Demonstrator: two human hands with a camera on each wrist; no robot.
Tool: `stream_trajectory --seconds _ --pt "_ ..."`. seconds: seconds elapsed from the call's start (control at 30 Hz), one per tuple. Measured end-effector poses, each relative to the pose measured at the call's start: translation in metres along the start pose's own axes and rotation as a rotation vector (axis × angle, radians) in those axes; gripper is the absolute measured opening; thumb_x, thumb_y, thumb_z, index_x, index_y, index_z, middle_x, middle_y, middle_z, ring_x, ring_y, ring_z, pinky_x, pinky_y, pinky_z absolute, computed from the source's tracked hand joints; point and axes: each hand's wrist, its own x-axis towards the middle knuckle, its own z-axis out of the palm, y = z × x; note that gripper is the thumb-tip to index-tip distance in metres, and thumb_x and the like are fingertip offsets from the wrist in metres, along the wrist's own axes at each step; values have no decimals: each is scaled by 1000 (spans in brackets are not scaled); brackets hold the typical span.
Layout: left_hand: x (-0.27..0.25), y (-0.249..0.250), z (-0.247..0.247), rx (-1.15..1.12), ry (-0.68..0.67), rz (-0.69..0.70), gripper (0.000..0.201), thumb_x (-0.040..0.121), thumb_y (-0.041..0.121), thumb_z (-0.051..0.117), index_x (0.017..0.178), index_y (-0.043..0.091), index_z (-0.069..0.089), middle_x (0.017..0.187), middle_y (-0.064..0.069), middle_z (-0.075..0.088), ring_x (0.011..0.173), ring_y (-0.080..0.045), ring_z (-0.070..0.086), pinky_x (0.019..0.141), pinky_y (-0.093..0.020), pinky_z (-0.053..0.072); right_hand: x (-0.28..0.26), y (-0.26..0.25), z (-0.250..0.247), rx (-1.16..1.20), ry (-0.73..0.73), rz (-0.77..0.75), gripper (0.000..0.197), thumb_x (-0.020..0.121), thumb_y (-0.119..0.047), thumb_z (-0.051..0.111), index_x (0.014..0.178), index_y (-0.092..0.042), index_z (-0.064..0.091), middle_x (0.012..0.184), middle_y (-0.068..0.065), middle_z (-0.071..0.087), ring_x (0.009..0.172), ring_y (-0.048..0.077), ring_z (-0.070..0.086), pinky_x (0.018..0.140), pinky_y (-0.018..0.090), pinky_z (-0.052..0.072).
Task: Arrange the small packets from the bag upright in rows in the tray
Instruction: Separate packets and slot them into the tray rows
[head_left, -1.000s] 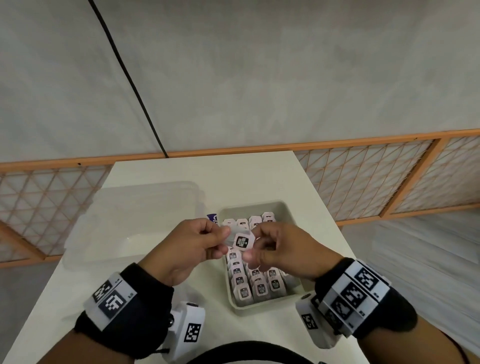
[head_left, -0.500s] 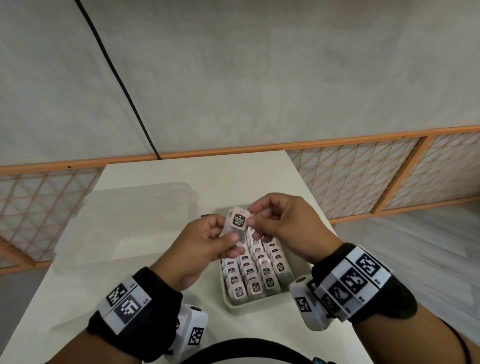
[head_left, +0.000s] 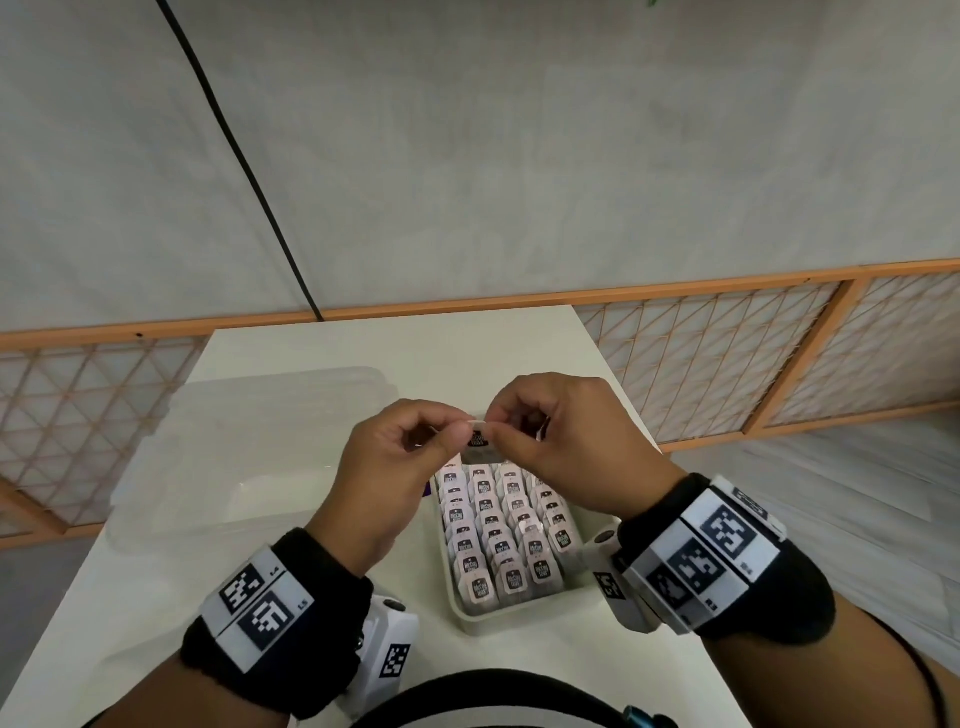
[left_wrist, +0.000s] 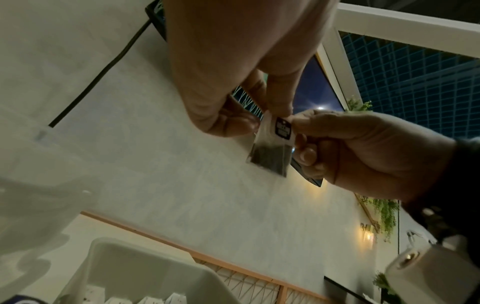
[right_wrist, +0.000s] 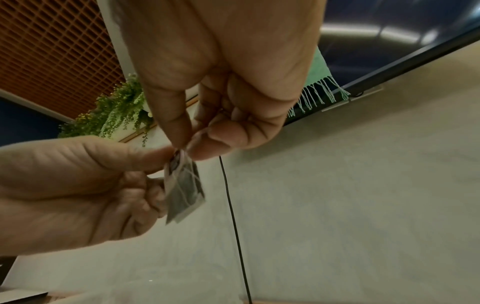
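Both hands hold one small white packet (head_left: 478, 435) with a dark label in the air above the far end of the tray (head_left: 467, 618). My left hand (head_left: 460, 428) pinches its top left edge and my right hand (head_left: 496, 423) pinches the top right. In the left wrist view the packet (left_wrist: 272, 148) hangs down, dark contents in its lower half, between the left hand (left_wrist: 259, 117) and the right hand (left_wrist: 298, 127). The right wrist view shows the packet (right_wrist: 184, 189) nearly edge-on. Several rows of upright packets (head_left: 501, 545) fill the tray.
A clear plastic container (head_left: 249, 447) lies on the white table (head_left: 363, 353) to the left of the tray. A bit of purple-blue wrapping (head_left: 427, 488) peeks out beside the tray behind my left hand. The table's right edge runs close to the tray.
Both hands have carried the packet from over the middle of the tray to above its far end. Its label faced me before; now the fingertips cover most of it.
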Motion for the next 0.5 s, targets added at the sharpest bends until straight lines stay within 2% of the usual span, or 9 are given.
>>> stream_trajectory --seconds 0.1,0.23,0.33,0.4,0.5 --pt "2 0 -2 -119 -1 -56 13 72 14 68 82 7 72 75 -2 72 62 -10 58 58 -18 48 2 1 0 96 -7 45 13 82 -34 71 93 -26 71 72 -19 62 67 3 58 60 8 41" --pt "4 -2 -2 -192 9 -143 8 67 17 69 72 14 75 61 -6 66 55 -15 57 53 -20 49 3 1 2 183 -46 49 9 85 -29 69 91 -26 75 76 -17 67 70 3 59 62 11 43" --pt "4 -1 1 -145 17 -103 3 69 12 71 69 14 74 60 -6 68 54 -18 60 54 -22 52 4 3 1 97 -55 6 11 85 -28 69 94 -27 75 78 -19 64 75 3 58 65 11 42" --pt "3 -1 3 -98 2 -78 6 66 15 73 70 11 72 60 -7 69 54 -18 62 55 -23 53 6 3 -1 52 -115 -16 9 84 -25 70 92 -25 75 77 -15 64 72 2 57 64 11 41" --pt "5 -11 1 84 -32 -91 7 68 17 80 71 17 74 64 -5 70 57 -18 64 59 -30 55 14 11 -8 -166 -249 5 5 85 -23 68 88 -24 72 75 -16 60 67 0 53 64 12 38"
